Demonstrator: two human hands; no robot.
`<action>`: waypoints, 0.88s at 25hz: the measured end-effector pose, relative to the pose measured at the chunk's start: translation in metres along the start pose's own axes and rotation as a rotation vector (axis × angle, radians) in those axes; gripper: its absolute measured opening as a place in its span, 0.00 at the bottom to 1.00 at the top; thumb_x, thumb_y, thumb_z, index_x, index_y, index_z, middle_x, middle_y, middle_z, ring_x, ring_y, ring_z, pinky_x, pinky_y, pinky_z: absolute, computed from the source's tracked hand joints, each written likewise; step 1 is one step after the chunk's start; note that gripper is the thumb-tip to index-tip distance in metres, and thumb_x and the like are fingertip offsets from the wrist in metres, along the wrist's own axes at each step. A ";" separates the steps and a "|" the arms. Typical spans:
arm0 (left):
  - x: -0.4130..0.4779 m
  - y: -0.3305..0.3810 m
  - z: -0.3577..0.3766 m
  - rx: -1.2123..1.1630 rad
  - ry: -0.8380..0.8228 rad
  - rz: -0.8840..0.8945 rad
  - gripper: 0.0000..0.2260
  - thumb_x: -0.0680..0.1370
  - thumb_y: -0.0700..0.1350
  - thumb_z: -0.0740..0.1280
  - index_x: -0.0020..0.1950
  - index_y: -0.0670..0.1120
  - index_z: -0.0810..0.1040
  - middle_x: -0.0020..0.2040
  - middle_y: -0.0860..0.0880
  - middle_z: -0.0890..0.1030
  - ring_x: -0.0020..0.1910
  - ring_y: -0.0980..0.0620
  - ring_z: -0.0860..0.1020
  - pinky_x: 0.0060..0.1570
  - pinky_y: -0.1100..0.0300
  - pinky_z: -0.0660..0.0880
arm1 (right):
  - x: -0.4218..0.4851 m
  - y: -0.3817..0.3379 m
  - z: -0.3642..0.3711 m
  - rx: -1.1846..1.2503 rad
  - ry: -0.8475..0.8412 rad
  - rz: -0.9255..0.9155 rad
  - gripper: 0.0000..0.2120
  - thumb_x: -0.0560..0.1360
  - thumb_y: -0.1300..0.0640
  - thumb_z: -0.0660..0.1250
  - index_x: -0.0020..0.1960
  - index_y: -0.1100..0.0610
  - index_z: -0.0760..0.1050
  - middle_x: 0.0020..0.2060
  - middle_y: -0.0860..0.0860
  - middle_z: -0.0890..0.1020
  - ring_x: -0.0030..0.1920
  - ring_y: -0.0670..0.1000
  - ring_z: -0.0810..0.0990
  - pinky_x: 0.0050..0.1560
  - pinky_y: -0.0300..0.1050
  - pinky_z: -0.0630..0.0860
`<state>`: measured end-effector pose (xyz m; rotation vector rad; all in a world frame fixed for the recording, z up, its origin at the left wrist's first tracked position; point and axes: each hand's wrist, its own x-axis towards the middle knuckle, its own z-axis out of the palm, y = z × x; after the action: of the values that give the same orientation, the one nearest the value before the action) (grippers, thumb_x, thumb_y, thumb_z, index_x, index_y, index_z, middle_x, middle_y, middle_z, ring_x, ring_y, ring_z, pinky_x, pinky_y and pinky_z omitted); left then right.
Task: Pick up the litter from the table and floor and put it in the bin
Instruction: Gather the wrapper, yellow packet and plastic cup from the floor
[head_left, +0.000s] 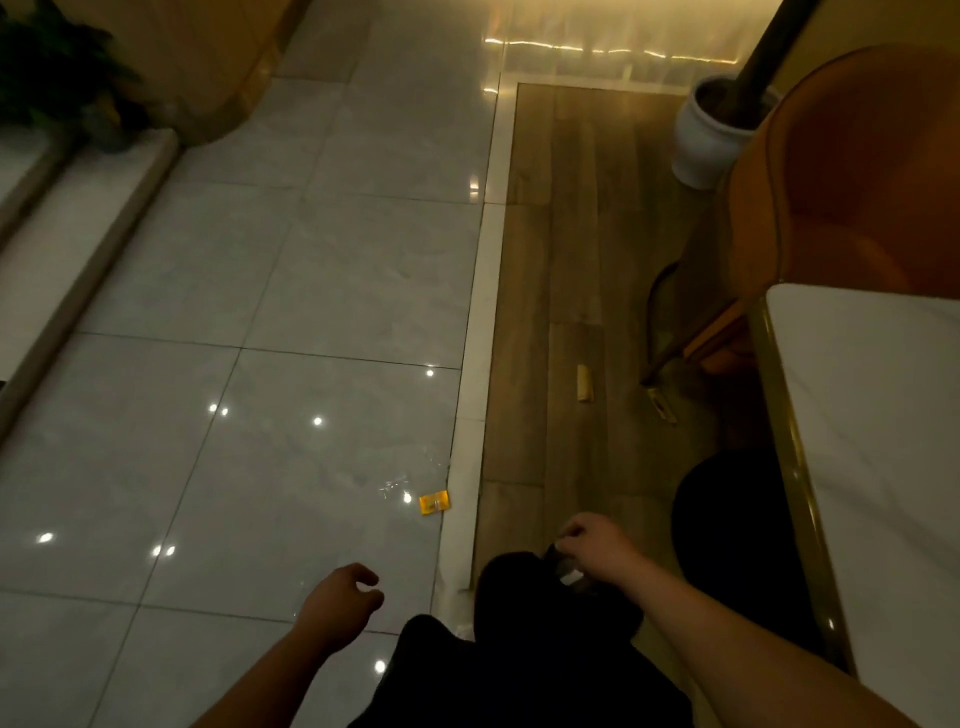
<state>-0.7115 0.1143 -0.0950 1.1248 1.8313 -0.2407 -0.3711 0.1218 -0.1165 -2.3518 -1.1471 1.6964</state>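
The job looks only partly done. Take the pale border strip (480, 338) between the tiles and the wood planks as the marker. A yellow wrapper (434, 502) lies on the tiles just beside the strip, with a scrap of clear plastic (396, 487) next to it on the side away from the strip. Across the strip, on the wood, a small pale roll (585, 383) lies alone, well apart from the wrapper. All three are yet to be lifted.

Further from the strip on the wood side, close against the bench (883, 415), sits a dark round shape (727, 525). It may be the bin, but the light is too dim to be sure. Only part of the bench is in view, so I cannot say whether litter remains on it.

The left hand (340, 597) hangs over the tiles, fingers loosely curled, holding nothing. The right hand (589, 545) is on the wood side of the strip, fingers bent over something dark with a pale fleck beneath. I cannot tell whether it grips anything.
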 end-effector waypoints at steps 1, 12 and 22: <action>0.007 0.007 -0.003 0.003 -0.009 -0.005 0.12 0.73 0.45 0.70 0.56 0.47 0.79 0.37 0.48 0.81 0.36 0.51 0.81 0.33 0.62 0.72 | 0.006 -0.005 -0.005 0.015 0.003 0.011 0.03 0.73 0.56 0.67 0.41 0.50 0.75 0.41 0.52 0.81 0.40 0.52 0.82 0.33 0.42 0.76; 0.145 0.223 -0.084 0.112 -0.033 0.047 0.13 0.73 0.46 0.70 0.58 0.47 0.80 0.40 0.48 0.83 0.42 0.49 0.83 0.38 0.60 0.73 | 0.142 -0.001 -0.116 0.069 0.002 0.279 0.09 0.74 0.58 0.68 0.35 0.53 0.74 0.33 0.50 0.77 0.33 0.47 0.73 0.34 0.40 0.69; 0.246 0.536 -0.142 0.329 -0.107 0.339 0.14 0.76 0.46 0.68 0.62 0.49 0.78 0.52 0.48 0.84 0.47 0.52 0.81 0.52 0.60 0.75 | 0.271 -0.154 -0.282 0.410 0.100 0.178 0.03 0.76 0.57 0.67 0.44 0.51 0.75 0.45 0.54 0.81 0.49 0.56 0.80 0.50 0.49 0.76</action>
<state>-0.4149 0.6422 -0.0615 1.5979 1.5101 -0.4041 -0.1833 0.4957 -0.1574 -2.2930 -0.5230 1.6465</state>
